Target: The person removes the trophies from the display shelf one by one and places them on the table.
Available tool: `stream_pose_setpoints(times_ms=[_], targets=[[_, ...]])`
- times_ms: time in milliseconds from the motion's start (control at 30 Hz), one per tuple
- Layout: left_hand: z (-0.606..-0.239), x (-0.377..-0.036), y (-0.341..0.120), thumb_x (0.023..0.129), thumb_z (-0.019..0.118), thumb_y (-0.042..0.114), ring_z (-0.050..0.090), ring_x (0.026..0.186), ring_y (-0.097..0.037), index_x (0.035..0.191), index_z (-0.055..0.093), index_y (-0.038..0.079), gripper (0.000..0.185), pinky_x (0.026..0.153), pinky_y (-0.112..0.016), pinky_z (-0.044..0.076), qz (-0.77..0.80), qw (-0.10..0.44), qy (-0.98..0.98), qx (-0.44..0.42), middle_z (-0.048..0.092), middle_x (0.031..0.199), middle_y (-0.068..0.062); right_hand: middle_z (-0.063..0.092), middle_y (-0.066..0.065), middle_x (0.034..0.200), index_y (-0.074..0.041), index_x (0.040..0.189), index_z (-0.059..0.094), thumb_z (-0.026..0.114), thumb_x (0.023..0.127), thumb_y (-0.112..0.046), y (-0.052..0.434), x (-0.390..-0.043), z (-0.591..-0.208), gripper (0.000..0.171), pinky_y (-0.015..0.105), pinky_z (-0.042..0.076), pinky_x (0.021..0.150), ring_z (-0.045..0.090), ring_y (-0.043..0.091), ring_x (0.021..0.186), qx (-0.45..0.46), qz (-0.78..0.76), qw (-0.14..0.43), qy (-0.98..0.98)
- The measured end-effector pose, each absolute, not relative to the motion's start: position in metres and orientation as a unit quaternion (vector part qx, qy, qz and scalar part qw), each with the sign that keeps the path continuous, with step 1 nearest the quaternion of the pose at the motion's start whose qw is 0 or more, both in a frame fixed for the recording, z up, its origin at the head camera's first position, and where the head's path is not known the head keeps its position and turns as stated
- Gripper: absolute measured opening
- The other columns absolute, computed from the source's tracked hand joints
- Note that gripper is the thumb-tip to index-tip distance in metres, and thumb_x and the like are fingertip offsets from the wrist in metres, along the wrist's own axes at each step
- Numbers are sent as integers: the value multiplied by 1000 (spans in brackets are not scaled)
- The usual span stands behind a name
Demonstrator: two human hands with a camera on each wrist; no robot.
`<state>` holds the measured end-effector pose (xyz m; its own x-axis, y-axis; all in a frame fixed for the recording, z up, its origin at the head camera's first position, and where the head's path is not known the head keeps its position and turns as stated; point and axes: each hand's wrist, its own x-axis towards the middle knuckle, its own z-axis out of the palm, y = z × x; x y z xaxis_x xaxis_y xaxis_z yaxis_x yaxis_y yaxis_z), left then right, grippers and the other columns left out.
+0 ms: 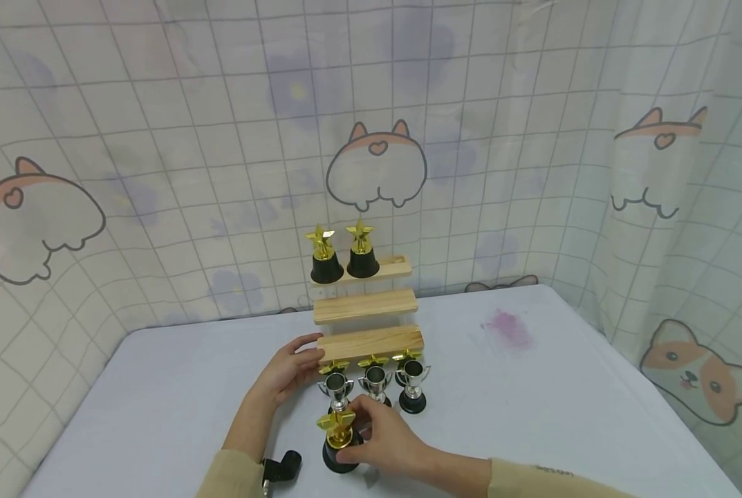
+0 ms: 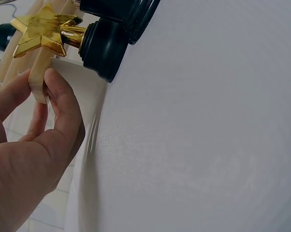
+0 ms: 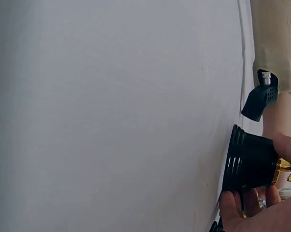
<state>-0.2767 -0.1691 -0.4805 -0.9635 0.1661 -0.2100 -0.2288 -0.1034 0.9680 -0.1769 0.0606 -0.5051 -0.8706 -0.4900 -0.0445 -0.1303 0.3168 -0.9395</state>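
Head view: right hand (image 1: 386, 443) grips glossy gold star trophy (image 1: 339, 443).

A white table (image 1: 532, 387) stands against checked curtains (image 1: 159, 138) printed with corgis.

A table covered in a pale lavender-white cloth (image 1: 532, 415) carried everything. At its far middle stood a three-step stand of light wooden planks (image 1: 371, 342). Just in front of the stand's lowest step, three small silver cup trophies on black bases (image 1: 375, 384) stood in a row on the cloth, with small gold star trophies partly hidden behind them. Nearer, a gold star trophy on a round black base (image 1: 339, 443) rested on the cloth. A pink smudge (image 1: 509, 327) marked the cloth to the right of the stand.
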Motion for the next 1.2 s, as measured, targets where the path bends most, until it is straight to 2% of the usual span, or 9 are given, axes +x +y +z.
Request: stream_pose_setpoints(times_ms=[33,167,300,433,667,933,1200], targets=[[-481,-276,-169,99,67,7,69,99,-20,149,44,-2,56,82,-31,58,742,133,657,-24,63,125,-19,66,-10,108,-22,116,62,93,76,-34,61,-177,-506,52,29,56,86,65,9,99,-197,-553,162,793],[-481,-276,-169,99,67,8,70,99,-20,149,44,-1,56,82,-31,59,741,132,658,-25,63,125,-19,66,-6,107,-12,115,62,92,77,-17,61,-158,-470,49,33,57,86,64,13,99,-195,-550,148,799],[-481,-275,-169,99,67,7,70,99,-20,150,43,-1,56,82,-31,59,743,133,655,-25,62,126,-19,65,-5,109,-11,114,63,90,78,-14,65,-154,-463,46,33,57,86,64,17,102,-189,-550,144,801],[-481,-276,-169,99,67,7,70,100,-20,150,43,-1,57,83,-32,59,744,134,654,-25,62,127,-20,64,0,111,-11,112,63,89,79,-12,70,-152,-460,43,34,58,86,64,23,105,-188,-552,143,800],[-482,-276,-169,99,67,8,69,100,-20,150,43,-1,57,83,-31,58,744,132,655,-25,62,127,-20,64,3,113,-10,113,63,87,81,-13,81,-147,-453,40,35,57,88,63,25,106,-198,-551,132,799],[-482,-277,-169,99,67,8,69,102,-21,149,44,-1,56,85,-33,58,740,131,660,-25,61,128,-20,66,7,112,-9,113,63,84,85,-10,96,-141,-442,36,32,56,83,63,29,103,-211,-558,121,794],[-483,-278,-169,99,67,9,68,102,-21,150,43,0,57,85,-33,58,741,134,657,-29,59,131,-21,65,2,108,-10,113,63,83,86,-10,107,-138,-426,33,30,57,79,63,26,100,-234,-550,96,796]])
